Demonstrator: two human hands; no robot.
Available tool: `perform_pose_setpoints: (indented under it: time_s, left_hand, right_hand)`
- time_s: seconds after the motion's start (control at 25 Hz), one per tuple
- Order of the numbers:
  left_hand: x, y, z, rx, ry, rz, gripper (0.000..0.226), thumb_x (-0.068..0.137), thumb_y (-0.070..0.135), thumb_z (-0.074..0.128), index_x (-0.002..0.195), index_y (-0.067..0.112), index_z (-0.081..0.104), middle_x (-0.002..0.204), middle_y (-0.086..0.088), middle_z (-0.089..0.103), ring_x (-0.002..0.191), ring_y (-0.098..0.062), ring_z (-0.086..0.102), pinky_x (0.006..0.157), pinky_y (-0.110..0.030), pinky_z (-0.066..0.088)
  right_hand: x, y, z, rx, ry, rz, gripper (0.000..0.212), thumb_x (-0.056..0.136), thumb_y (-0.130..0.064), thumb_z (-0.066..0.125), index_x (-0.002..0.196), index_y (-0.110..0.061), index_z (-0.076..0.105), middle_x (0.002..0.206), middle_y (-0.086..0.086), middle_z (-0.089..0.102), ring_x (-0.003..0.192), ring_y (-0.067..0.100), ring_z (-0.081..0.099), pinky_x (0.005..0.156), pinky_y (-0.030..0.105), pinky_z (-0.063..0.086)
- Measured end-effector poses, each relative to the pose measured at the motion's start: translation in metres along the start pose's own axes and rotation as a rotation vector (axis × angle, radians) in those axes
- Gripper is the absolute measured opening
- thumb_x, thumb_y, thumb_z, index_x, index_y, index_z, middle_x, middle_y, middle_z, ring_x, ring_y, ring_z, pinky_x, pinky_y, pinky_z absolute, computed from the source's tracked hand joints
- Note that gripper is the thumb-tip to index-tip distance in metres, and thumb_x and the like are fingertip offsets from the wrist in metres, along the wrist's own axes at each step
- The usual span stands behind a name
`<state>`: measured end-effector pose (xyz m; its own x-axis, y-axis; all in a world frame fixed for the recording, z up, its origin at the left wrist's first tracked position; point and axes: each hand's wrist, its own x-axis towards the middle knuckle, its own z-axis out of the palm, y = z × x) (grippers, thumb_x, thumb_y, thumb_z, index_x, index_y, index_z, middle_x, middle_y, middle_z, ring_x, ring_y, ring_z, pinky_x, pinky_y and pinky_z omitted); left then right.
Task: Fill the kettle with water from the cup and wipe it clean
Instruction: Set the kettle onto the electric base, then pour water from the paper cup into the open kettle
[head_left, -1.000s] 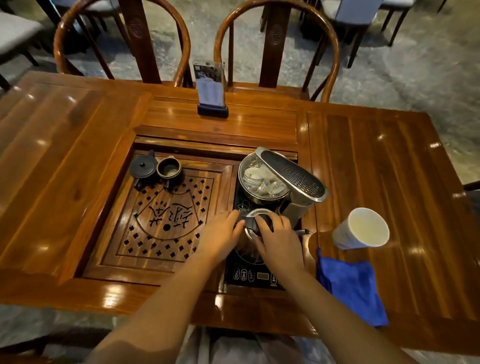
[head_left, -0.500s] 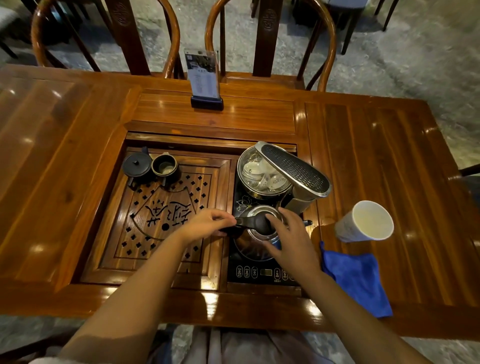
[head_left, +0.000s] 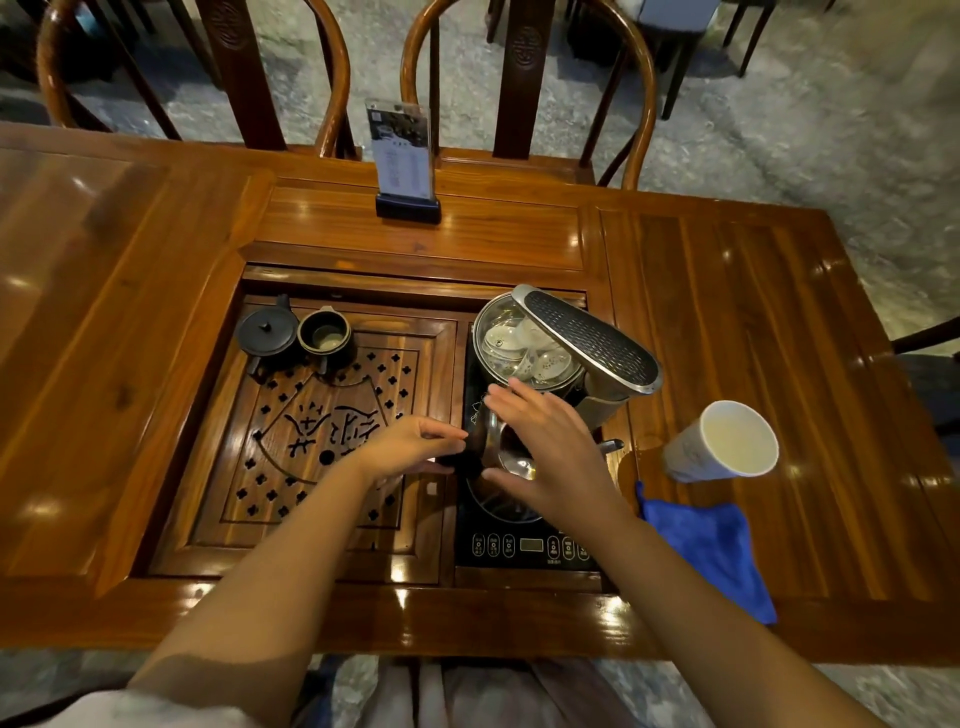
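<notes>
A small steel kettle (head_left: 511, 460) stands on the black induction cooktop (head_left: 524, 545), set into the wooden table. My left hand (head_left: 410, 447) pinches the kettle's black side handle (head_left: 464, 460). My right hand (head_left: 550, 447) is spread over the kettle's top and right side, fingers apart, hiding most of the body; I cannot tell if it touches. A white paper cup (head_left: 727, 441) stands on the table to the right, apart from both hands. The blue cloth (head_left: 711, 545) lies in front of the cup.
Behind the kettle sits a glass-lidded steel pot (head_left: 519, 348) of small cups under a tilted silver spout head (head_left: 592, 338). A carved wooden tea tray (head_left: 322, 441) holds a dark teapot (head_left: 267, 332) and pitcher (head_left: 326, 335). A menu stand (head_left: 402, 161) and two chairs are at the far edge.
My left hand slid left along the handle and now pinches it. My right hand lifted off the kettle's top and spread its fingers above it. The view moved slightly closer.
</notes>
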<state>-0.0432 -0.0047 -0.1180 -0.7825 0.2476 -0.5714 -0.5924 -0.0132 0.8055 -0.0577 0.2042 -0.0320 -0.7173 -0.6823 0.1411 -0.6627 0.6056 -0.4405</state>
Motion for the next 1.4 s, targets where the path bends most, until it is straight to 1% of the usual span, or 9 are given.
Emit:
perform_pose_setpoints:
  time_s: [0.2, 0.36, 0.68, 0.8, 0.92, 1.04, 1.16, 1.32, 1.4]
  left_hand:
    - [-0.002, -0.003, 0.007, 0.014, 0.066, 0.044, 0.014, 0.086, 0.01, 0.059, 0.095, 0.004, 0.068, 0.101, -0.015, 0.068, 0.098, -0.024, 0.064, 0.081, -0.031, 0.053]
    - [-0.005, -0.001, 0.008, 0.032, 0.064, 0.078, 0.011, 0.085, 0.008, 0.059, 0.086, 0.01, 0.069, 0.095, -0.007, 0.069, 0.095, -0.022, 0.065, 0.078, -0.029, 0.054]
    - [-0.015, -0.004, 0.006, 0.124, 0.106, 0.081, 0.024, 0.088, 0.019, 0.057, 0.106, 0.006, 0.065, 0.108, -0.014, 0.066, 0.102, -0.023, 0.062, 0.087, -0.031, 0.052]
    - [-0.037, -0.001, 0.0, 0.318, 0.194, 0.157, 0.028, 0.089, 0.02, 0.055, 0.115, 0.015, 0.062, 0.118, -0.002, 0.063, 0.108, -0.013, 0.056, 0.091, -0.025, 0.045]
    - [-0.066, -0.003, 0.007, 0.534, 0.41, 0.181, 0.026, 0.09, 0.021, 0.052, 0.114, 0.017, 0.062, 0.115, 0.0, 0.062, 0.099, -0.008, 0.053, 0.086, -0.026, 0.042]
    - [-0.094, -0.015, 0.033, 0.874, 0.627, 0.194, 0.035, 0.09, 0.031, 0.048, 0.12, 0.016, 0.057, 0.117, -0.005, 0.06, 0.1, -0.015, 0.055, 0.084, -0.032, 0.047]
    - [-0.115, -0.037, 0.071, 1.214, 0.707, 0.209, 0.046, 0.09, 0.04, 0.041, 0.13, 0.018, 0.046, 0.123, -0.005, 0.056, 0.11, -0.02, 0.052, 0.093, -0.038, 0.045]
    - [-0.124, -0.062, 0.125, 1.289, 0.772, 0.27, 0.052, 0.086, 0.045, 0.037, 0.129, 0.016, 0.047, 0.119, -0.007, 0.06, 0.109, -0.022, 0.055, 0.09, -0.041, 0.044]
    - [-0.119, -0.067, 0.149, 1.321, 0.796, 0.279, 0.054, 0.084, 0.046, 0.041, 0.128, 0.016, 0.049, 0.12, -0.008, 0.06, 0.111, -0.024, 0.055, 0.091, -0.043, 0.044]
  right_hand:
    - [0.02, -0.012, 0.004, -0.031, -0.149, -0.146, 0.067, 0.084, -0.028, 0.066, 0.141, -0.016, 0.034, 0.149, 0.003, 0.033, 0.136, 0.009, 0.015, 0.111, 0.033, 0.012]
    - [0.022, -0.017, 0.003, 0.079, -0.182, -0.103, 0.066, 0.086, -0.022, 0.064, 0.143, -0.017, 0.031, 0.15, 0.003, 0.029, 0.136, 0.008, 0.015, 0.109, 0.03, 0.017]
    - [0.014, -0.026, 0.005, -0.158, -0.031, -0.103, 0.061, 0.079, -0.03, 0.069, 0.133, -0.014, 0.047, 0.137, 0.012, 0.05, 0.13, 0.028, 0.041, 0.101, 0.04, 0.025]
    - [0.005, -0.034, 0.002, -0.212, 0.015, -0.068, 0.052, 0.084, -0.038, 0.055, 0.13, -0.014, 0.05, 0.132, 0.012, 0.053, 0.126, 0.028, 0.044, 0.103, 0.04, 0.026]
    - [-0.019, -0.04, 0.001, -0.221, 0.075, 0.01, 0.039, 0.087, -0.035, 0.046, 0.115, -0.012, 0.06, 0.116, 0.008, 0.06, 0.114, 0.025, 0.052, 0.097, 0.042, 0.042]
    - [-0.054, -0.038, 0.007, -0.282, 0.106, 0.114, 0.027, 0.085, -0.028, 0.056, 0.104, -0.011, 0.064, 0.104, 0.007, 0.063, 0.101, 0.024, 0.056, 0.086, 0.04, 0.046]
    - [-0.088, -0.03, 0.013, -0.342, 0.101, 0.218, 0.026, 0.08, -0.028, 0.062, 0.1, -0.012, 0.064, 0.099, 0.009, 0.064, 0.096, 0.028, 0.058, 0.082, 0.041, 0.046]
    - [-0.123, -0.01, 0.002, -0.354, 0.059, 0.295, 0.041, 0.079, -0.038, 0.043, 0.103, -0.013, 0.064, 0.096, 0.009, 0.065, 0.09, 0.03, 0.059, 0.075, 0.042, 0.047]
    - [-0.141, 0.006, -0.007, -0.35, 0.045, 0.303, 0.042, 0.079, -0.038, 0.045, 0.106, -0.013, 0.063, 0.099, 0.01, 0.065, 0.091, 0.03, 0.059, 0.077, 0.044, 0.047]
